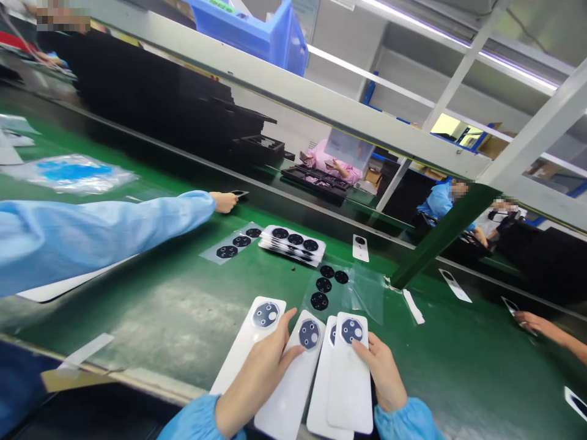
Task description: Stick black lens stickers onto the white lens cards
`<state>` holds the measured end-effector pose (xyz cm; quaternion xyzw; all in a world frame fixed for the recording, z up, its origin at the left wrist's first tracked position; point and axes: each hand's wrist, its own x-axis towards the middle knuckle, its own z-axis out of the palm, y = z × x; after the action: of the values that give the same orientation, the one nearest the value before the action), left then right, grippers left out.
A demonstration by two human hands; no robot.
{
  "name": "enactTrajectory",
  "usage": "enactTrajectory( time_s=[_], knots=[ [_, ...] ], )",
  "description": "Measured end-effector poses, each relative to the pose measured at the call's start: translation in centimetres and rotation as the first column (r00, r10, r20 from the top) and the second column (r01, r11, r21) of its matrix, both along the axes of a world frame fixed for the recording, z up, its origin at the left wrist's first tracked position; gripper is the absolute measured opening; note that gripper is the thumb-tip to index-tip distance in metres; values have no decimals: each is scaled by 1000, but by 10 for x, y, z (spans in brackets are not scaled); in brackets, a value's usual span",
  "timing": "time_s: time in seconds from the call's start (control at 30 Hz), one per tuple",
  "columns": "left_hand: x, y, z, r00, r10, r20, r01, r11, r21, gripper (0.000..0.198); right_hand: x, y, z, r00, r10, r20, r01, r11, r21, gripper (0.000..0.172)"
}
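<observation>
Four white panels with dark round camera pieces lie side by side at the near table edge. My left hand [268, 360], thumb and index finger apart, rests on the second panel [287, 391] from the left, beside the leftmost panel [245, 342]. My right hand [383, 370] pinches the upper right side of the rightmost panel [349, 385], its thumb on the dark round piece. That panel overlaps another white panel [321, 391]. Beyond them, black discs [320, 300] sit on a clear film, and a stack of white sheets with black discs [292, 245] stands farther back.
At left, a blue-sleeved arm [160, 226] reaches across the green table [183, 330], its hand holding a small piece. Another person's hand [545, 327] holds a panel at right. A green post [435, 244] rises beyond; a plastic bag [77, 174] lies far left.
</observation>
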<state>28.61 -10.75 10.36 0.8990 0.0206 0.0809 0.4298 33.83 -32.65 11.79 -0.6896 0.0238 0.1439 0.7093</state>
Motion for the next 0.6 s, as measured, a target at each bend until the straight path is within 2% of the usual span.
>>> enactTrajectory(
  time_s=[0.03, 0.1, 0.17, 0.23, 0.3, 0.33, 0.5, 0.6],
  knots=[
    [-2, 0, -1, 999, 24, 47, -29, 994, 110, 45, 2, -3, -1, 1000, -9, 16, 10, 999, -32, 53],
    [-7, 0, -3, 986, 24, 168, -77, 945, 317, 37, 4, -7, -5, 998, -28, 51, 32, 996, -79, 51],
    [-15, -1, -5, 954, -130, 272, -14, 882, 471, 30, 4, -11, -9, 994, -46, 96, 59, 989, -133, 46],
    [-23, -3, -9, 871, -363, 332, 113, 804, 583, 28, 4, -15, -13, 987, -68, 144, 95, 978, -188, 41],
    [-30, -7, -17, 789, -489, 373, 150, 741, 654, 33, 2, -20, -17, 980, -89, 179, 129, 965, -230, 36],
    [-32, -10, -22, 778, -494, 389, 124, 727, 675, 35, 1, -23, -19, 977, -97, 189, 142, 959, -244, 35],
    [-33, -25, -44, 820, -374, 433, -54, 702, 710, 37, -4, -29, -21, 975, -106, 194, 155, 953, -260, 35],
    [-29, -33, -51, 829, -376, 414, -31, 708, 705, 41, -3, -34, -13, 983, -70, 168, 109, 965, -238, 38]
  ],
)
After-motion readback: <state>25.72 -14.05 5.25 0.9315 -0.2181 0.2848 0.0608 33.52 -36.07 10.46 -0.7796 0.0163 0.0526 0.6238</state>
